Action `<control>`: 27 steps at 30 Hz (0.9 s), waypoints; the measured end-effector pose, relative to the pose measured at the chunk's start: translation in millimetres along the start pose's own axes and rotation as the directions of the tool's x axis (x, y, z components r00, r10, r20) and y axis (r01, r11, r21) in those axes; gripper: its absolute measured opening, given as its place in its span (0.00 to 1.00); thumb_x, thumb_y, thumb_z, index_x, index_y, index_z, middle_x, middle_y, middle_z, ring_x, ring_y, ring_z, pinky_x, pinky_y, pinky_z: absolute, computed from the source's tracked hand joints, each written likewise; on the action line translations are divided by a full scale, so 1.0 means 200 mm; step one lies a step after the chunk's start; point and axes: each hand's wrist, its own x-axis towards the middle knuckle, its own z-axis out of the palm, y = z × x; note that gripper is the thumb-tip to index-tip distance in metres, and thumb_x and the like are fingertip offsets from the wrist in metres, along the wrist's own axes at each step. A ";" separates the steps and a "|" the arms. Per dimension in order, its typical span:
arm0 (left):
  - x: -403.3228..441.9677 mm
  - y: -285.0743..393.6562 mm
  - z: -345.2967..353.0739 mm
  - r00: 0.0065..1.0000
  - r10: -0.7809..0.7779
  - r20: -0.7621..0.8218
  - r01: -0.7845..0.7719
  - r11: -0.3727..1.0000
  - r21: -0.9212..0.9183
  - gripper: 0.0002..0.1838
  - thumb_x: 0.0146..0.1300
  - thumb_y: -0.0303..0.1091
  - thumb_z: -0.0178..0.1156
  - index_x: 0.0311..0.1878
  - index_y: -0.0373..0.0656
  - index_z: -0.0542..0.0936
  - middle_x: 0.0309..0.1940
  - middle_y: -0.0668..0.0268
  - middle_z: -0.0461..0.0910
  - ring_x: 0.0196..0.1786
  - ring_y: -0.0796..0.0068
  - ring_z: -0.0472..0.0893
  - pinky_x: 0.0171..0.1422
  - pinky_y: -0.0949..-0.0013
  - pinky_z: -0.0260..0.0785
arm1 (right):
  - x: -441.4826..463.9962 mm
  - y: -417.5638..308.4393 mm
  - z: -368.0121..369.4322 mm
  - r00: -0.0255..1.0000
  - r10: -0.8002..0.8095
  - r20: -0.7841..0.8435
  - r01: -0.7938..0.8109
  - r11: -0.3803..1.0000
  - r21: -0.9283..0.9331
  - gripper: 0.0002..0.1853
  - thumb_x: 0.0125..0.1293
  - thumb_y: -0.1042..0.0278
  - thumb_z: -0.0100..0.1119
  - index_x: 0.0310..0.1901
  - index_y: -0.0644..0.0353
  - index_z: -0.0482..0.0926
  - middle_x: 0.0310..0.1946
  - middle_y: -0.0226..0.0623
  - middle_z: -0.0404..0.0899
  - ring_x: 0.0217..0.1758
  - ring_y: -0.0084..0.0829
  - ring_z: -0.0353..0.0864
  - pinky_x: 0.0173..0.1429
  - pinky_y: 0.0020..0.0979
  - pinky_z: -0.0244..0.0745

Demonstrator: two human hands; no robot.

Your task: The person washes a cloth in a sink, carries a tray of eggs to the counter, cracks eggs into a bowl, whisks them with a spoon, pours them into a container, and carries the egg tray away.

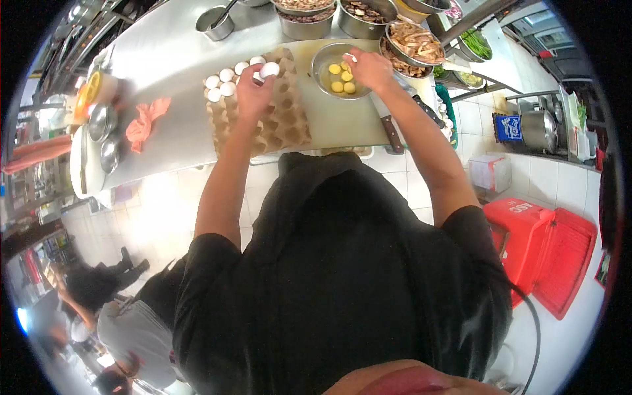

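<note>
My left hand (254,97) is closed around a white egg (269,69) above the brown cardboard egg tray (289,125). Several more white eggs (227,88) sit in the tray's far left cups. Over the right rim of a metal bowl (320,82), my right hand (370,68) pinches a piece of white eggshell (351,58); the fingers partly cover it. Several yellow yolks (338,86) lie in the bowl. To the bowl's lower right is a knife with a brown handle (392,135), its blade partly under my forearm.
Metal pans of sliced food (415,43) crowd the far right of the counter. An orange cloth (146,124) and small metal bowls (102,122) lie left. A green basket (447,108) stands right of the knife. Other people (135,336) are behind left; a red cooler (520,230) stands right.
</note>
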 end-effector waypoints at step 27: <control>-0.30 0.05 0.02 0.984 -0.179 0.003 0.170 0.928 -0.332 0.22 0.55 0.30 0.70 0.52 0.34 0.79 0.39 0.66 0.83 0.32 0.83 0.78 0.36 0.75 0.72 | -0.38 0.69 -0.57 0.743 0.592 -0.311 0.056 0.409 0.911 0.17 0.66 0.60 0.59 0.51 0.61 0.80 0.42 0.36 0.80 0.44 0.26 0.77 0.42 0.27 0.76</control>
